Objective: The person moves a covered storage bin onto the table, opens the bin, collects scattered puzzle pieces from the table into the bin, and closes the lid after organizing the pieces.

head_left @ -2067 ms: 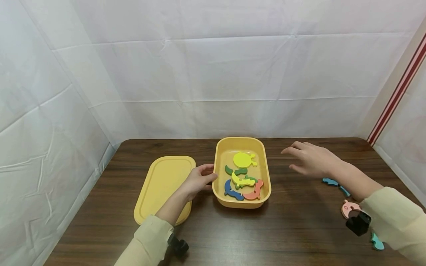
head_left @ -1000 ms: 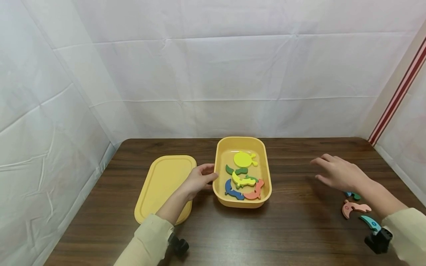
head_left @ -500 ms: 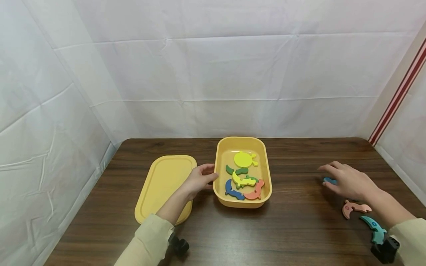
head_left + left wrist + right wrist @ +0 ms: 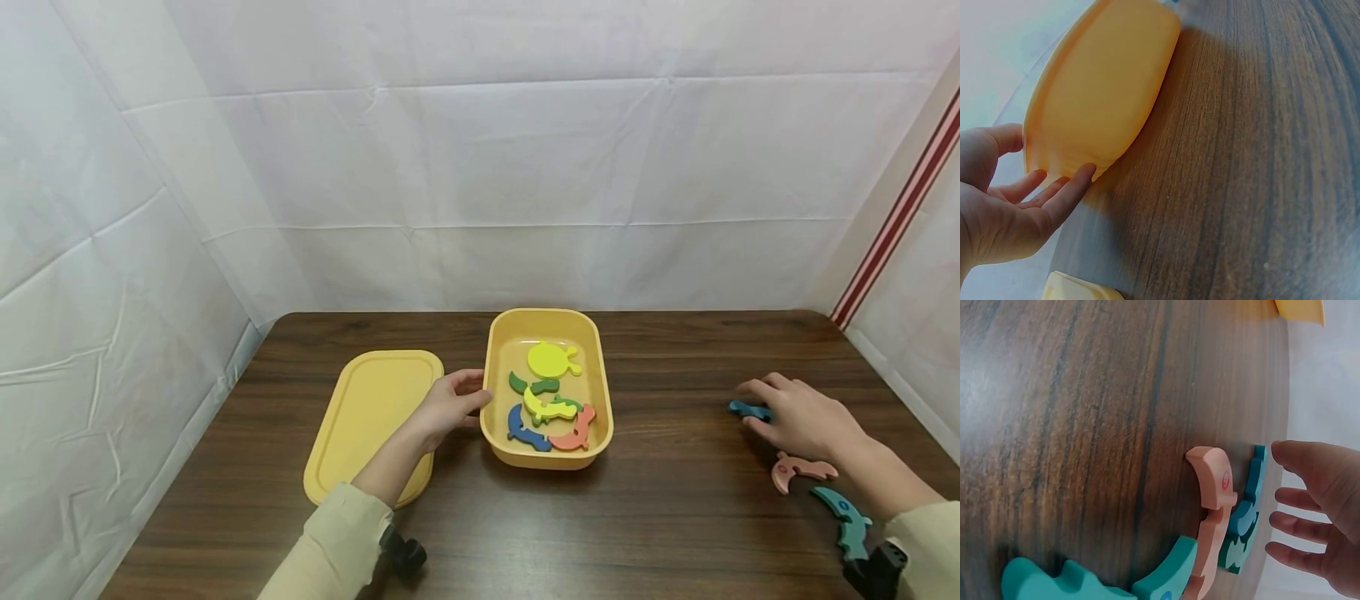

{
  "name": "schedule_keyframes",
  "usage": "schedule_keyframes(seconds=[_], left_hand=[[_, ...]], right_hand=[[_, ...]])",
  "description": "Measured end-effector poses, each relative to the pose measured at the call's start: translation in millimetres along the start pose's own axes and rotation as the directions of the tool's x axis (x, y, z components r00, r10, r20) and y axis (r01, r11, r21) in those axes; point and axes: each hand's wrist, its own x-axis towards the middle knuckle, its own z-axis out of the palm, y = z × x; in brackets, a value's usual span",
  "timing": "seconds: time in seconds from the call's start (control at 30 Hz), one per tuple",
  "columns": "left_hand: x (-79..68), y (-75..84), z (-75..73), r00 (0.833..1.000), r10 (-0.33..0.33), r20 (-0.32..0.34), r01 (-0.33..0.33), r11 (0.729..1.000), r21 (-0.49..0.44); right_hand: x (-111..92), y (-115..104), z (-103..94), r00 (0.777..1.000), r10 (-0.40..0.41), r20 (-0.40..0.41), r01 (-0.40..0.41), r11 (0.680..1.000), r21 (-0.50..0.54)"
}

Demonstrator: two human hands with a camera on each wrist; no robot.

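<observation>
Your right hand hides part of the blue piece on the brown table; only one end peeks out by your thumb. The fingers are loose and not closed, but you can't tell if they touch it. The green piece next to it is covered by your hand from above and shows just in the right wrist view. Near your wrist lies the pink piece, and then the teal piece, which is cut off at the bottom of the right wrist view.

Your left hand holds the side of the yellow box, thumb at the rim and fingers on the outside wall. Some of those fingers are hard to see from above. In the box, a yellow piece covers some of a light green piece. Your left arm covers part of the yellow lid, and the left wrist view shows just a corner of it.

The box's far end is near the back edge of the table, with white cloth behind. A wide stretch of wood lies between the box and your right hand. The lid is near the box's left side, so there's little room there.
</observation>
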Motion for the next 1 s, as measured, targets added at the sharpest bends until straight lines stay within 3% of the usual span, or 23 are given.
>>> schedule_keyframes(seconds=[0.73, 1.0], left_hand=[[-0.4, 0.7, 0.4, 1.000, -0.001, -0.011, 0.001, 1.000, 0.001], [-1.0, 1.0, 0.2, 1.000, 0.000, -0.009, 0.000, 1.000, -0.001]], right_hand=[[-5.4, 6.0, 12.4, 0.999, -0.026, -0.021, 0.025, 0.999, -0.030], [-1.5, 5.2, 12.6, 1.000, -0.024, 0.011, 0.024, 1.000, 0.000]])
